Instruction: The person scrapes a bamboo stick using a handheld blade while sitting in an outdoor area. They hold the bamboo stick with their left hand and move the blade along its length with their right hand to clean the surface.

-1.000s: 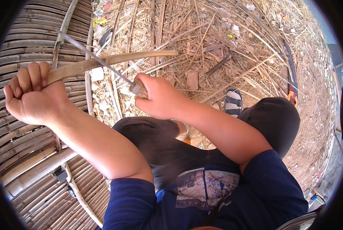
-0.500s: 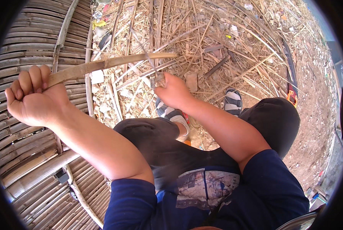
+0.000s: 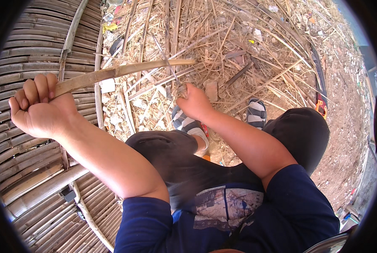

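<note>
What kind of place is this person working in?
Probably an outdoor yard where bamboo is worked: bare dirt ground, a litter of dry straw and cut strips, and a slatted bamboo platform at the left.

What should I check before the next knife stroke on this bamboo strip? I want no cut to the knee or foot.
1. Left hand gripping the bamboo strip: ok, fist closed round its near end.
2. Right hand holding the knife: ok, fist shut on the handle, thin blade pointing up and away.
3. Blade touching the strip: cannot tell; they cross in the view.
4. Left fingers away from the blade: ok, far along the strip.
5. Sandalled feet out of the stroke path: not ok, one lies right under the right hand.
6. Footing: cannot tell; dry bamboo scraps litter the ground.
</note>
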Action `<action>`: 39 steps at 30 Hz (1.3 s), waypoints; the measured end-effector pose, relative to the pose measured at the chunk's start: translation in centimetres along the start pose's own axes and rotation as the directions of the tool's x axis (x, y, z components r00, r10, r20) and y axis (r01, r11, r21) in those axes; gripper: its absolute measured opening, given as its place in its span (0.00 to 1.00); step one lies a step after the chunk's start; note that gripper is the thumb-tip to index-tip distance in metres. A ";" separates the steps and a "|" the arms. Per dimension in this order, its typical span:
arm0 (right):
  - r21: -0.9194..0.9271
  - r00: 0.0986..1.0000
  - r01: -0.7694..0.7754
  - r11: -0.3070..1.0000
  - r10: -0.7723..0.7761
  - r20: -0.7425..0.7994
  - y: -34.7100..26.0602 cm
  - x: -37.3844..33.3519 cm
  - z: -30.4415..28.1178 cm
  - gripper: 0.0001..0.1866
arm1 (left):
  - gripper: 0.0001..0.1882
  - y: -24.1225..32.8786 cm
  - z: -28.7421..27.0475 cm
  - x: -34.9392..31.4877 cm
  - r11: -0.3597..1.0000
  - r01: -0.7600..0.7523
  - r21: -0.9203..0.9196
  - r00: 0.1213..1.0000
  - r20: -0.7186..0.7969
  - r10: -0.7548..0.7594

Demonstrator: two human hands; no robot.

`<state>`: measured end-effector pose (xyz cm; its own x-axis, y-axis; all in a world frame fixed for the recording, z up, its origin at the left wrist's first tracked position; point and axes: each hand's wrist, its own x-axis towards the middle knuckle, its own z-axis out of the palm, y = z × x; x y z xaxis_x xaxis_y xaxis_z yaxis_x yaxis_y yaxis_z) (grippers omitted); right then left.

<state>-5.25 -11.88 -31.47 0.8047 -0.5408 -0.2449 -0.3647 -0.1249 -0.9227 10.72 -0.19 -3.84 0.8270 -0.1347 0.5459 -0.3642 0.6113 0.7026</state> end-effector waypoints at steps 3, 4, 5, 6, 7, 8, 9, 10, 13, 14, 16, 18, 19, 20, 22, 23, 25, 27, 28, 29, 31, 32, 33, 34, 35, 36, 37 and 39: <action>0.048 0.998 0.045 0.998 -0.046 0.032 -1.4 -0.1 -0.2 0.18 | 0.16 -0.1 0.9 -0.4 0.999 -0.020 0.038 1.000 -0.007 0.020; 0.078 0.995 0.083 0.994 -0.086 0.041 -2.5 -0.3 -0.5 0.18 | 0.16 -0.1 1.0 -0.4 0.999 -0.019 0.036 1.000 0.001 0.019; 0.108 0.991 0.120 0.987 -0.126 0.050 -3.5 -0.5 -0.8 0.18 | 0.16 -0.1 1.0 -0.4 0.999 -0.017 0.035 1.000 0.009 0.017; 0.093 0.987 0.125 0.988 -0.133 0.084 -4.5 -0.8 -1.1 0.18 | 0.16 -0.1 1.0 -0.4 1.000 -0.009 0.024 1.000 0.022 0.009; 0.079 0.983 0.133 0.988 -0.141 0.120 -5.5 -1.0 -1.3 0.18 | 0.16 0.0 0.8 -0.3 1.000 -0.003 0.014 0.999 0.034 0.002; 0.065 0.977 0.140 0.988 -0.149 0.155 -6.0 -1.1 -1.4 0.18 | 0.16 0.0 0.6 -0.3 1.000 0.004 0.004 0.999 0.047 -0.005; 0.074 0.978 0.131 0.989 -0.141 0.154 -5.8 -1.1 -1.4 0.19 | 0.16 0.1 0.6 -0.2 1.000 0.004 0.000 0.999 0.043 -0.003; 0.082 0.979 0.121 0.989 -0.133 0.152 -5.4 -1.0 -1.2 0.19 | 0.16 0.0 0.4 -0.2 1.000 0.003 -0.004 0.999 0.039 -0.002; 0.037 0.994 0.086 0.996 -0.088 0.067 -2.9 -0.4 -0.4 0.20 | 0.16 -0.1 0.6 -0.2 1.000 -0.008 0.012 1.000 0.012 0.008; 0.012 0.997 0.071 0.997 -0.071 0.025 -1.9 -0.2 -0.1 0.20 | 0.16 -0.1 0.7 -0.2 1.000 -0.012 0.024 1.000 0.000 0.012; 0.000 1.000 0.024 1.000 -0.024 0.021 -0.7 0.3 -0.2 0.20 | 0.16 -0.1 0.3 -0.1 1.000 -0.004 0.011 1.000 0.015 0.004; -0.001 0.999 -0.012 1.000 0.012 0.030 -0.7 0.5 -0.4 0.20 | 0.16 -0.1 0.3 -0.1 1.000 -0.006 0.015 1.000 0.016 0.005; 0.003 0.999 -0.024 1.000 0.024 0.042 -1.2 0.4 -0.6 0.20 | 0.16 0.0 0.5 -0.2 1.000 -0.011 0.026 1.000 0.010 0.011; 0.008 0.998 -0.036 0.999 0.036 0.055 -1.8 0.3 -0.8 0.20 | 0.16 0.0 0.7 -0.2 0.999 -0.017 0.037 1.000 0.004 0.017; 0.075 0.995 0.069 0.995 -0.074 0.063 -3.3 -0.2 -0.9 0.20 | 0.15 -0.1 0.9 -0.3 0.999 -0.022 0.032 1.000 0.015 0.021; 0.108 0.990 0.119 0.987 -0.127 0.066 -4.1 -0.5 -0.9 0.19 | 0.15 -0.2 1.0 -0.4 0.999 -0.024 0.031 1.000 0.019 0.023; 0.125 0.964 0.215 0.968 -0.232 0.133 -6.0 -1.4 -1.3 0.19 | 0.15 -0.1 1.0 -0.4 0.998 -0.028 0.047 1.000 0.011 0.028; 0.120 0.925 0.325 0.938 -0.342 0.167 -6.1 -1.6 -0.8 0.20 | 0.15 0.0 1.3 -0.5 0.996 -0.042 0.079 0.999 -0.020 0.044; 0.142 0.931 0.324 0.935 -0.342 0.131 -5.3 -1.6 -0.4 0.20 | 0.14 -0.1 1.6 -0.7 0.994 -0.053 0.100 0.997 -0.048 0.058; 0.164 0.935 0.323 0.932 -0.341 0.095 -4.4 -1.5 0.1 0.20 | 0.14 -0.1 1.8 -0.8 0.991 -0.062 0.121 0.995 -0.076 0.072; 0.154 0.966 0.247 0.957 -0.256 0.046 -2.7 -1.4 0.8 0.20 | 0.14 -0.3 2.3 -1.1 0.985 -0.073 0.157 0.986 -0.139 0.095; 0.121 0.985 0.168 0.978 -0.172 0.030 -1.9 -1.2 0.7 0.19 | 0.14 -0.4 2.4 -1.1 0.981 -0.078 0.177 0.980 -0.169 0.108; 0.090 0.996 0.085 0.992 -0.086 0.011 -1.0 -1.1 0.6 0.19 | 0.14 -0.4 2.3 -1.1 0.978 -0.080 0.193 0.977 -0.182 0.116; 0.054 0.998 0.064 0.997 -0.064 -0.001 0.0 -0.7 0.6 0.18 | 0.14 -0.5 2.2 -1.0 0.975 -0.082 0.206 0.973 -0.194 0.123; 0.018 0.999 0.042 0.999 -0.041 -0.014 1.0 -0.3 0.6 0.18 | 0.14 -0.5 2.2 -0.9 0.972 -0.084 0.218 0.970 -0.206 0.130; -0.019 1.000 0.018 1.000 -0.018 -0.023 0.4 -0.2 0.2 0.17 | 0.14 -0.5 2.1 -0.8 0.971 -0.090 0.220 0.970 -0.204 0.136; 0.009 1.000 0.005 1.000 -0.005 0.007 -0.2 -0.3 0.1 0.17 | 0.14 -0.5 1.9 -0.8 0.970 -0.095 0.222 0.969 -0.202 0.141; 0.061 0.997 -0.024 0.998 0.020 0.070 -2.3 -0.8 -0.4 0.15 | 0.13 -0.5 1.8 -0.9 0.969 -0.102 0.224 0.969 -0.197 0.147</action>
<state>-5.22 -11.50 -29.02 0.8282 -0.4835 -0.2834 -0.3549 -0.0610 -0.9329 9.41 -1.77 -3.85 0.8324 0.1131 0.5425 -0.5329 0.4317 0.7277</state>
